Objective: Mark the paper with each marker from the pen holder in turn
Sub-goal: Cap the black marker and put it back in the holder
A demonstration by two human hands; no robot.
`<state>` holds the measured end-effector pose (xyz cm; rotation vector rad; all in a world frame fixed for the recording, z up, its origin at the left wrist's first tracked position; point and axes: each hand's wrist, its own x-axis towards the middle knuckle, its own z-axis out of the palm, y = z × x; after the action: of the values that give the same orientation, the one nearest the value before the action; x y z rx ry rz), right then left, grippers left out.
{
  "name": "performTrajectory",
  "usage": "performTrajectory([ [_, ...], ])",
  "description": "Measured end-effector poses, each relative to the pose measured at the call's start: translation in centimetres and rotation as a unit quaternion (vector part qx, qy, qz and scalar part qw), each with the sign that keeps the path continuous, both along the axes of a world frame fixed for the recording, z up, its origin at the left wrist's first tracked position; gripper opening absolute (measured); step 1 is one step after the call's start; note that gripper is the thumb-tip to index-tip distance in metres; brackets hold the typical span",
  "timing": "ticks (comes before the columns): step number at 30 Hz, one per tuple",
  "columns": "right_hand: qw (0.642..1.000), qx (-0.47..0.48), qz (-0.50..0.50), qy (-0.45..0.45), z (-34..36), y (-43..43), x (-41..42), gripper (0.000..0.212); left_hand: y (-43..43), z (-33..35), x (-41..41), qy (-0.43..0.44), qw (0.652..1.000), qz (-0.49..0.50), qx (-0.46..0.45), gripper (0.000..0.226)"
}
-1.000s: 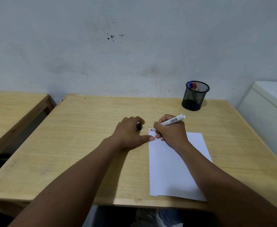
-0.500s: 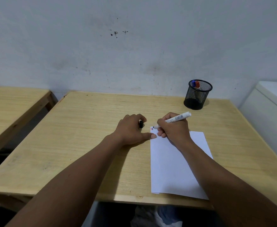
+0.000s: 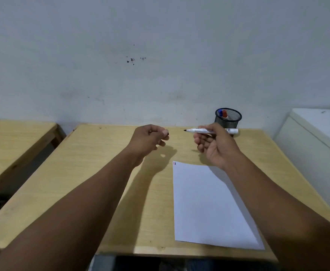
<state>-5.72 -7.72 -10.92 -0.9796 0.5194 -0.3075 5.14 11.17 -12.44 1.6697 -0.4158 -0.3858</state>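
A white sheet of paper point(image 3: 209, 202) lies on the wooden table point(image 3: 101, 173), with small red, blue and black marks at its top left corner point(image 3: 174, 163). My right hand point(image 3: 215, 145) is raised above the table and holds a white marker point(image 3: 205, 130) level, its black tip pointing left. My left hand point(image 3: 150, 139) is also raised, fingers closed on the marker's black cap point(image 3: 167, 133). The black mesh pen holder point(image 3: 228, 119) stands at the table's back right with a blue and a red marker point(image 3: 223, 114) in it.
A second wooden table point(image 3: 13, 141) stands to the left across a gap. A white cabinet or appliance point(image 3: 316, 141) sits close to the table's right side. The wall runs right behind the table.
Both hands have lifted off the paper and table. The marker has swung from writing on the paper's corner to a level pose in the air, tip facing the cap in my left hand.
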Motion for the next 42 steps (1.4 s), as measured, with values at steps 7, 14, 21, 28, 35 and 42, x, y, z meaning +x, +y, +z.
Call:
performTrajectory([
  [7,0.999,-0.019,0.030,-0.008,2.0,0.4,-0.1,0.015,-2.6,2.0,-1.4,0.078,0.995,-0.036,-0.058,0.020],
  [14,0.999,-0.036,0.016,-0.009,2.2,-0.1,-0.5,0.015,-3.3,1.8,-1.6,0.099,0.990,-0.061,-0.076,0.020],
  [21,0.999,-0.033,0.035,-0.016,1.6,-0.2,-0.4,0.015,-4.5,2.0,-1.9,0.092,0.990,-0.068,-0.088,0.017],
  [28,0.999,-0.003,0.037,-0.035,1.2,-1.0,0.2,0.015,-6.1,2.1,-1.3,0.054,0.993,-0.038,-0.095,0.024],
  [35,0.934,-0.297,0.050,0.192,3.3,-7.0,-0.8,0.062,-9.3,3.6,-0.3,-0.113,0.993,0.029,-0.027,0.021],
  [42,0.727,-0.622,-0.002,0.291,7.0,-12.8,-0.9,0.036,-14.4,7.3,1.5,-0.278,0.959,0.020,0.054,0.020],
])
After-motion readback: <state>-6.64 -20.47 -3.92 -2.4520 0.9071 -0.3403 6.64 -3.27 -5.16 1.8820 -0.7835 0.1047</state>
